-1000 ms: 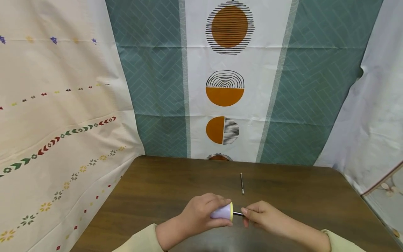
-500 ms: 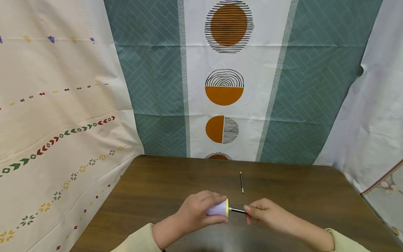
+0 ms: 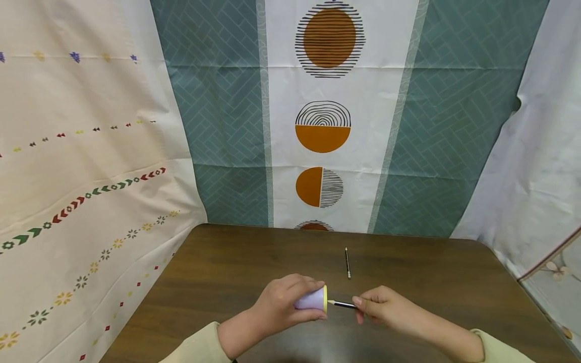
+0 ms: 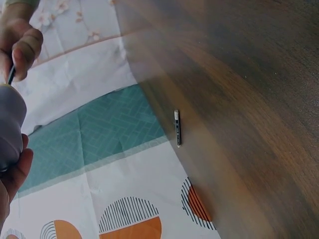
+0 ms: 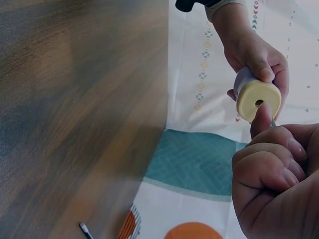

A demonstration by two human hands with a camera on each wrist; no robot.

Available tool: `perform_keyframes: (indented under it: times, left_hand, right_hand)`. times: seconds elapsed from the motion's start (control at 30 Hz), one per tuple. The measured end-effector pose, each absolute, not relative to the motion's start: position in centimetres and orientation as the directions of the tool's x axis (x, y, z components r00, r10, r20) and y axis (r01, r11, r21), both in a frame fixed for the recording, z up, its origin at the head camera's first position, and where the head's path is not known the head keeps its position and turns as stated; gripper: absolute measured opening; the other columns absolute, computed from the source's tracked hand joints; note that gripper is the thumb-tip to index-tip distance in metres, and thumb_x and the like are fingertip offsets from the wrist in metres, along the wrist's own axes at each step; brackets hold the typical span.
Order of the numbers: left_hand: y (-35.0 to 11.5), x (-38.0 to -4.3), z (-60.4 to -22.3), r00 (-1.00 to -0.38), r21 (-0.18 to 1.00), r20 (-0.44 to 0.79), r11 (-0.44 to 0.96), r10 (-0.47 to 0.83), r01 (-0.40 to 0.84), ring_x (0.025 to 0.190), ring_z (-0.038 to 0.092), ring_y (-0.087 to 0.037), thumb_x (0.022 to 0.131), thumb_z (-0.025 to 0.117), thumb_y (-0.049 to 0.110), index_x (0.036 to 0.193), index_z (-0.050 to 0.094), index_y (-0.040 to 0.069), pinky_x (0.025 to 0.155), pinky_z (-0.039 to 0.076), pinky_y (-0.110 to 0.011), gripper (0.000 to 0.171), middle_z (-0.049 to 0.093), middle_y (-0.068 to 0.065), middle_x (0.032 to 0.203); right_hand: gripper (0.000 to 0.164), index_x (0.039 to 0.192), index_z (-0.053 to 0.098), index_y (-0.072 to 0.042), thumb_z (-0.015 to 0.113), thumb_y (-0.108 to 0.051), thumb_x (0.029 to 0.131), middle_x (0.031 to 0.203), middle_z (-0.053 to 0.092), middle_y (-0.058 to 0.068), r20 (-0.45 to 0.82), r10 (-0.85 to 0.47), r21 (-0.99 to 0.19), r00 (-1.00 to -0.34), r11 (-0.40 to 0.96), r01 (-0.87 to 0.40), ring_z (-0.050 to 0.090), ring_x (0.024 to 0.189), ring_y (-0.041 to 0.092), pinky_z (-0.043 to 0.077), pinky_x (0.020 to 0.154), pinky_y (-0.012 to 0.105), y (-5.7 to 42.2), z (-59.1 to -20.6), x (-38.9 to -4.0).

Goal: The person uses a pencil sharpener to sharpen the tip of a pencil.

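My left hand [image 3: 282, 305] grips a lilac pencil sharpener [image 3: 310, 299] with a yellow end, held on its side above the table. That yellow face points right and has a small dark hole in its middle, plain in the right wrist view on the sharpener [image 5: 245, 102]. Between thumb and fingers, my right hand [image 3: 386, 306] pinches a black pencil [image 3: 343, 304]. Its pale sharpened tip is at the yellow face; whether it touches I cannot tell. The fingers hide the pencil's rear part.
A second dark pencil [image 3: 347, 263] lies on the brown wooden table [image 3: 254, 257], beyond the hands. Behind the table hangs a green and white patterned cloth [image 3: 231, 126]. A cream embroidered cloth [image 3: 91, 176] borders the left side, a white one [image 3: 535, 166] the right.
The pencil has come out of the sharpener's hole toward the right, exposing its pale tip. Both hands have drawn slightly apart, the left one shifting left with the sharpener.
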State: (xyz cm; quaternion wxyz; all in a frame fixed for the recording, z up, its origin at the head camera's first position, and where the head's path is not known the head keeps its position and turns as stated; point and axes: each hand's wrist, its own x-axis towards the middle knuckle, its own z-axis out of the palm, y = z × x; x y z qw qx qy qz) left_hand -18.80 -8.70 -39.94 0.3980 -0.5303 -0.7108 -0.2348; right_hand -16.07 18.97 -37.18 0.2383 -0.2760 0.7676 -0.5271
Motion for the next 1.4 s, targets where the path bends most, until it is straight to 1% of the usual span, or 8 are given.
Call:
perform_keyframes:
  times: [0.67,0.83,0.9,0.97,1.07,1.13,1.27,1.4]
  left_hand:
    - [-8.1,-18.5,-40.3,-0.123,-0.061,0.81,0.29,0.573,0.955,0.089,0.074,-0.01,0.072,0.094,0.034,0.113,0.072,0.006,0.082,0.058,-0.014,0.054,0.077,0.0,0.099]
    - [-7.7,-18.3,-40.3,-0.142,-0.044,0.799,0.292,0.584,0.956,0.089,0.074,-0.009,0.074,0.092,0.035,0.114,0.072,0.006,0.082,0.057,-0.013,0.053,0.077,0.0,0.1]
    - [-7.7,-18.3,-40.2,-0.163,-0.021,0.797,0.296,0.581,0.955,0.088,0.073,-0.009,0.074,0.092,0.033,0.114,0.072,0.006,0.081,0.057,-0.012,0.052,0.077,0.0,0.101]
    - [-7.6,-18.2,-40.2,-0.18,0.003,0.799,0.295,0.573,0.956,0.086,0.073,-0.008,0.074,0.093,0.031,0.113,0.073,0.006,0.08,0.056,-0.012,0.05,0.078,-0.001,0.1]
    - [-7.0,-17.8,-40.3,-0.219,0.079,0.797,0.262,0.563,0.962,0.084,0.072,-0.008,0.074,0.093,0.027,0.111,0.074,0.005,0.078,0.054,-0.009,0.048,0.079,-0.003,0.099]
    - [-6.6,-17.5,-40.4,-0.238,0.12,0.798,0.242,0.554,0.963,0.083,0.073,-0.007,0.073,0.093,0.025,0.11,0.074,0.004,0.077,0.053,-0.008,0.046,0.08,-0.004,0.098]
    - [-6.2,-17.2,-40.3,-0.222,0.09,0.807,0.257,0.548,0.962,0.083,0.073,-0.008,0.072,0.094,0.027,0.11,0.074,0.005,0.077,0.054,-0.008,0.048,0.079,-0.003,0.097]
    - [-6.2,-17.7,-40.0,-0.032,-0.173,0.808,0.29,0.588,0.941,0.084,0.073,-0.008,0.069,0.095,0.039,0.109,0.074,0.005,0.079,0.057,-0.011,0.057,0.077,-0.001,0.096]
  right_hand:
    - [0.045,0.088,0.063,0.012,0.047,-0.024,0.109,0.057,0.034,-0.014,-0.046,-0.682,-0.933,-0.73,0.29,-0.213,0.024,0.049,-0.002,0.014,0.042,0.021,18.3,-37.6,-16.0]
    - [0.025,0.104,0.068,-0.002,0.056,-0.024,0.106,0.083,0.064,-0.007,0.138,-0.667,-0.792,-0.732,0.369,-0.486,0.047,0.071,-0.009,0.041,0.055,0.017,17.8,-38.2,-15.6]
    - [0.02,0.105,0.067,-0.01,0.056,-0.026,0.106,0.09,0.067,-0.008,0.358,-0.683,-0.536,-0.637,0.408,-0.739,0.049,0.077,-0.011,0.044,0.063,0.011,17.6,-38.7,-15.6]
    - [0.024,0.098,0.067,-0.012,0.051,-0.026,0.108,0.08,0.063,-0.01,0.581,-0.686,-0.159,-0.438,0.433,-0.887,0.048,0.067,-0.008,0.041,0.057,0.008,17.2,-39.3,-15.8]
    - [0.035,0.088,0.065,-0.012,0.041,-0.025,0.111,0.07,0.057,-0.01,0.725,-0.678,0.292,-0.117,0.458,-0.84,0.049,0.057,-0.002,0.038,0.05,0.007,16.9,-39.9,-16.3]
    - [0.037,0.085,0.064,-0.01,0.039,-0.021,0.11,0.068,0.056,-0.009,0.733,-0.68,0.388,-0.019,0.441,-0.809,0.052,0.054,0.002,0.039,0.048,0.009,16.8,-40.0,-16.6]
    - [0.036,0.081,0.06,-0.013,0.041,-0.022,0.111,0.061,0.05,-0.011,0.752,-0.649,0.21,-0.116,0.403,-0.891,0.04,0.053,-0.006,0.032,0.05,0.003,16.6,-40.3,-16.2]
    - [0.035,0.074,0.053,-0.008,0.048,-0.013,0.108,0.055,0.038,-0.008,0.576,-0.669,-0.46,-0.469,0.209,-0.863,0.026,0.057,-0.013,0.024,0.046,0.006,16.8,-40.3,-15.4]
